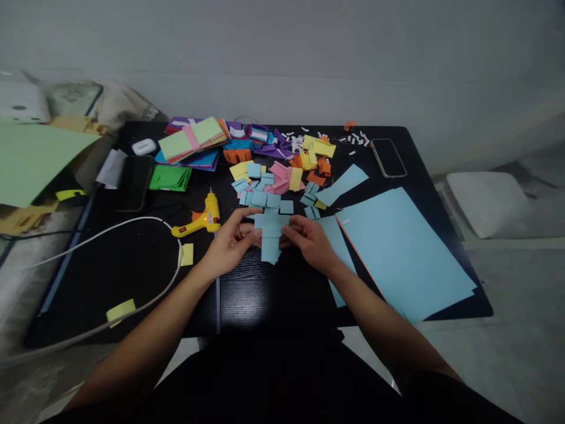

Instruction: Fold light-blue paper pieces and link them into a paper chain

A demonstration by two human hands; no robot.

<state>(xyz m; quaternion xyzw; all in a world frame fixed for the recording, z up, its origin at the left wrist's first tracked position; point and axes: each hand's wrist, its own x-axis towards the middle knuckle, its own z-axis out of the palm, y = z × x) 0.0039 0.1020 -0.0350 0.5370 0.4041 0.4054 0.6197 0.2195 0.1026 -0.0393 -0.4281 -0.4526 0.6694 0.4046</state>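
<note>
Both my hands meet over the middle of a black table [132,277]. My left hand [232,241] and my right hand [311,238] pinch a light blue cross-shaped paper piece [270,232] from either side, fingers closed on its edges. Just beyond it lies a heap of small folded paper squares [273,185] in blue, pink, yellow and orange. A yellow glue gun [200,219] lies left of my left hand.
Large light blue sheets [397,247] cover the table's right side. Stacks of coloured paper [194,138] and green squares [170,178] sit at the back, with a phone [388,157] at the back right. A white cable [110,229] loops across the left. A green sheet [30,159] lies off the left edge.
</note>
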